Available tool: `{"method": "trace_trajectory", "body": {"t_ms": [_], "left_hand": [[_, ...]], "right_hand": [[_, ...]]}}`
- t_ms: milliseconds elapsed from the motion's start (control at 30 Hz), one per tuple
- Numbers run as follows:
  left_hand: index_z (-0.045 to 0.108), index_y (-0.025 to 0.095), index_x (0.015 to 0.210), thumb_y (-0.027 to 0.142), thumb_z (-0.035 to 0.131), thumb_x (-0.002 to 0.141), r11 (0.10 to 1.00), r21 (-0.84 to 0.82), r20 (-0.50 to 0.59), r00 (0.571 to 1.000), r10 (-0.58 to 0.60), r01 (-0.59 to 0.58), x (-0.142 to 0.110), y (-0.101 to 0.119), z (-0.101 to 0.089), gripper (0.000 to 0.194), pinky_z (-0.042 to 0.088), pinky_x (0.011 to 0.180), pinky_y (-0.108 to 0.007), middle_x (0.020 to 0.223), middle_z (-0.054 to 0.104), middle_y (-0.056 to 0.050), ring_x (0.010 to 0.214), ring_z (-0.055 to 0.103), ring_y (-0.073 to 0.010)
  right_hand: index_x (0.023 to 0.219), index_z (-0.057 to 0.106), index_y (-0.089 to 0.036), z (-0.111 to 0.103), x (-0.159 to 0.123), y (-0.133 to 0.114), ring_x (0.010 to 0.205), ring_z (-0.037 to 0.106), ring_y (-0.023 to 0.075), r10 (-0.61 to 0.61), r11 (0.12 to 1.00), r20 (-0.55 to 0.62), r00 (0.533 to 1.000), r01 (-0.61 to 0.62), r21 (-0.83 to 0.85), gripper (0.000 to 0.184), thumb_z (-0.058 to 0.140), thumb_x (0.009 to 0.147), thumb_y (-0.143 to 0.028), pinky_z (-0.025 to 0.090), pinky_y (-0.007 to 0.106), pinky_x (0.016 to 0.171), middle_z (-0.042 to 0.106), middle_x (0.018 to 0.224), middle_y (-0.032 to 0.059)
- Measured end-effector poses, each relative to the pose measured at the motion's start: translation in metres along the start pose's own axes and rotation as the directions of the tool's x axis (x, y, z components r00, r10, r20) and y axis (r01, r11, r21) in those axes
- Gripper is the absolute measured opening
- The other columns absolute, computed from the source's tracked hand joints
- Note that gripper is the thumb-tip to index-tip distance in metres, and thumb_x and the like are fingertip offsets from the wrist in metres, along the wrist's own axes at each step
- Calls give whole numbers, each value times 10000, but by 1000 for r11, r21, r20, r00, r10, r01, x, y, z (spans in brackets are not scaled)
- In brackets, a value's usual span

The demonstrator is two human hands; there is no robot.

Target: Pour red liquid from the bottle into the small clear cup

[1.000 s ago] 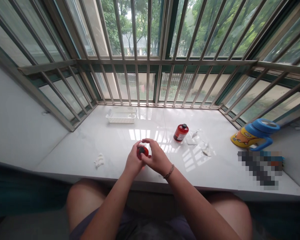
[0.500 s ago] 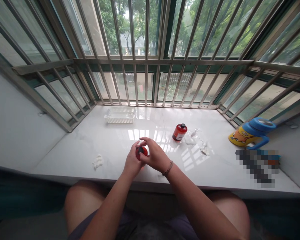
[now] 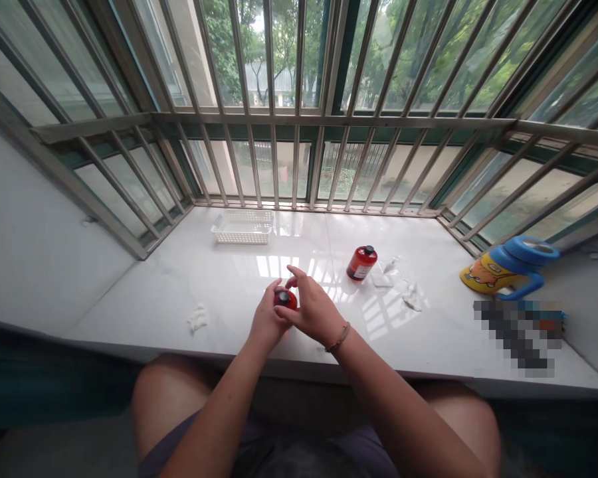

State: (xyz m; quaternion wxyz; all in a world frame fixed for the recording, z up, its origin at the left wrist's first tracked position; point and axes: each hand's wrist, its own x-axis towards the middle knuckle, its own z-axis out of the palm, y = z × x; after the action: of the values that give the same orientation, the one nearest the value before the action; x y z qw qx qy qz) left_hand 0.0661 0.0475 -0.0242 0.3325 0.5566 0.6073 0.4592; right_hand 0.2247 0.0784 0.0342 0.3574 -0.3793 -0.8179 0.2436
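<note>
A small red bottle with a dark cap [image 3: 286, 300] sits in my left hand [image 3: 266, 315], whose fingers wrap its near side. It is held just above the white sill. My right hand [image 3: 311, 312] lies against the bottle's right side, its thumb low on the bottle and its fingers lifted and spread above the cap. Part of the bottle is hidden behind both hands. A second red bottle with a black cap and white label [image 3: 361, 263] stands upright on the sill, to the right of and beyond my hands.
The white stone sill [image 3: 129, 312] holds a white plastic basket [image 3: 242, 227], tissue scraps [image 3: 198, 317] [image 3: 412, 297], a clear wrapper [image 3: 383, 274] and a yellow-and-blue cup [image 3: 503, 271]. A pixelated blur [image 3: 518, 338] covers something at right. Metal window bars [image 3: 299, 119] stand behind.
My right fingers have lifted off the cap and spread upward. The red bottle stays in my left hand, and the view has shifted slightly.
</note>
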Motion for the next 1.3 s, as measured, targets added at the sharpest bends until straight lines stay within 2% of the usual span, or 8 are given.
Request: {"method": "trace_trajectory", "body": {"t_ms": [133,233,333,700,833,1000,1167,1300], "left_hand": [[506,303,1520,211,787,789,999,-31,-3,1000,-6,6,-1,3,0,788,587,951,-404,1349,703,-74,1120,725,-261],[530,288,1502,227,775,815,1000,-17,-15,1000,1,-1,-1,4,0,731,587,956,-410,1333,717,-81,1118,734,-267],[512,280,1520,271,824,789,1000,23,-5,1000,-20,20,0,2,0,795,593,965,-434,1356,706,-96,1142,729,-289],[513,285,1501,277,884,739,999,-35,4,1000,15,-14,1,0,0,848,545,1099,-502,1456,664,-102,1306,666,-329],[513,284,1489,346,886,775,999,-33,-8,999,42,-42,0,-1,0,808,551,1092,-476,1368,690,-78,1217,703,-286],[521,299,1472,352,892,778,998,-30,-10,999,50,-50,-1,-4,1,789,535,1115,-456,1362,677,-62,1227,687,-266],[557,292,1427,343,883,782,998,-47,-15,999,38,-39,-2,-1,1,725,555,1092,-454,1364,681,-70,1220,697,-271],[607,271,1333,340,882,777,997,-49,-24,998,50,-51,-3,4,0,624,565,1080,-459,1352,693,-76,1211,701,-278]], "right_hand": [[1620,262,-272,3,-1,1,1135,670,285,-18,1000,20,1000,17,24,880,679,863,-104,562,528,1043,704,1233,91],[1635,240,-264,5,-2,0,1200,647,303,-42,999,-3,999,42,13,928,735,857,-155,562,532,1050,662,1338,126],[1636,257,-264,6,0,2,1140,667,304,-7,1000,4,1000,7,-13,954,794,852,-186,565,557,1036,701,1218,100],[1628,315,-332,-10,6,11,1219,682,251,-138,986,53,989,132,102,773,673,965,-159,558,504,1091,730,1273,61],[1551,387,-286,-22,8,26,1105,724,230,32,995,-64,997,-26,92,652,698,978,-288,599,444,991,753,1198,54],[1348,560,-257,-43,5,78,1023,744,204,323,939,5,947,-319,-126,426,714,956,-314,589,356,887,787,1150,40],[1019,693,-207,-47,-2,123,892,756,201,439,877,45,897,-417,-237,113,702,937,-285,555,297,780,802,1005,66],[920,728,-179,-37,-1,137,942,735,215,458,850,66,887,-414,-327,72,695,914,-243,521,280,807,785,1014,94]]}}
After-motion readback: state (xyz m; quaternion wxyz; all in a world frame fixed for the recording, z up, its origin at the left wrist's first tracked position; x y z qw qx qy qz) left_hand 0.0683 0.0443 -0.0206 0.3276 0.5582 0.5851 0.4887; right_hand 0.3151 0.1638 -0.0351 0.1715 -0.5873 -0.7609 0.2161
